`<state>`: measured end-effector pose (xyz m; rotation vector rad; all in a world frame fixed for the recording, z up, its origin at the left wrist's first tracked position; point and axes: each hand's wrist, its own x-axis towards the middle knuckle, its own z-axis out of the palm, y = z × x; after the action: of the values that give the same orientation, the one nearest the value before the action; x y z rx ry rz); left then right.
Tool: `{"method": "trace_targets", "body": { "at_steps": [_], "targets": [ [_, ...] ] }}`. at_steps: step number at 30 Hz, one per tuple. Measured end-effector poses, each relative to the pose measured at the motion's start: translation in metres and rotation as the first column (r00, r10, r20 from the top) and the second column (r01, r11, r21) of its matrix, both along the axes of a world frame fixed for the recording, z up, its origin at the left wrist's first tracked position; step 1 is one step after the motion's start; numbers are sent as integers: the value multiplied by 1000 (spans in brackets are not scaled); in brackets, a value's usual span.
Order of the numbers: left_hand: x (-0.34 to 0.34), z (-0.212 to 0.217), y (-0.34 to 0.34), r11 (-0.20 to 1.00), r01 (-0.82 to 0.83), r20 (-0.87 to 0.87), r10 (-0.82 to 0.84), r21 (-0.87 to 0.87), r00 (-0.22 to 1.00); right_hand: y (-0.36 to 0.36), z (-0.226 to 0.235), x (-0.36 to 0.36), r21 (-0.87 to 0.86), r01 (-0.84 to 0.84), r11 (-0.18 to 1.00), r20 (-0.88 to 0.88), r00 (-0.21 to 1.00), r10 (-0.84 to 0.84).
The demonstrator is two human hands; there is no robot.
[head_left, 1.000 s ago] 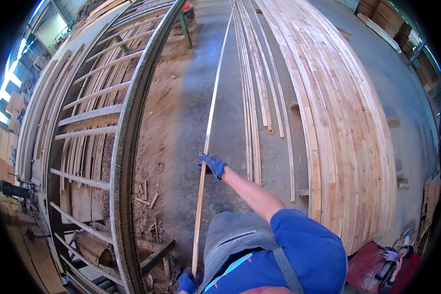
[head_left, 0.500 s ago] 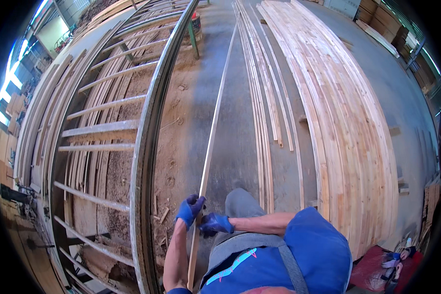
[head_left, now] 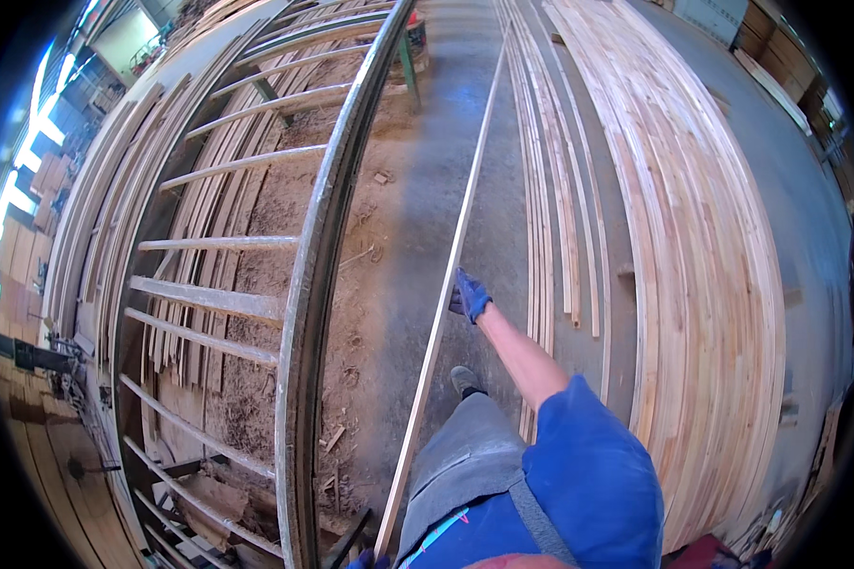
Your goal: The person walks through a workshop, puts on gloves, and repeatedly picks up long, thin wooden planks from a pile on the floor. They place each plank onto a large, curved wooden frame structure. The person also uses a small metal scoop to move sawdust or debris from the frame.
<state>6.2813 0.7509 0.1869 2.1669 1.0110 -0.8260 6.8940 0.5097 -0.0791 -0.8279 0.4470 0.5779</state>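
A long, thin wooden strip (head_left: 429,365) slants from near my body up to the far end of the floor. Partway along it, my right hand (head_left: 470,296), in a blue and dark glove, is closed on the strip with the arm stretched forward. My left hand (head_left: 365,560) shows only as a bit of blue glove at the lower edge, close to the strip's near end. Its fingers are cut off from view. To the right of the held strip, several similar narrow strips (head_left: 538,228) lie lengthwise on the grey floor.
On my left runs a long metal roller frame (head_left: 299,313) with crossbars, sawdust and loose boards (head_left: 185,275) beneath it. A wide layer of pale boards (head_left: 697,284) lies to the right. My shoe (head_left: 465,381) stands between the held strip and the floor strips.
My right hand has moved forward along the strip, away from my body. My left hand has dropped back to the lower edge. The view has shifted, and my shoe now shows.
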Motion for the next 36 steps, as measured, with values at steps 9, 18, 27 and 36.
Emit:
{"method": "trace_targets", "body": {
  "at_steps": [9,18,27,36],
  "targets": [
    [-38,24,-7,924,111,-72,-90,366,993,53,61,1,-41,-9,999,96,995,13],
    [-54,27,44,884,87,-58,-68,460,996,126,174,-1,-27,-91,995,284,954,95],
    [-33,65,137,895,-120,131,70,429,989,269,243,17,49,-82,995,385,921,57],
    [-18,27,201,793,-509,608,230,336,760,380,142,83,-699,122,704,618,598,510]
  ]
}}
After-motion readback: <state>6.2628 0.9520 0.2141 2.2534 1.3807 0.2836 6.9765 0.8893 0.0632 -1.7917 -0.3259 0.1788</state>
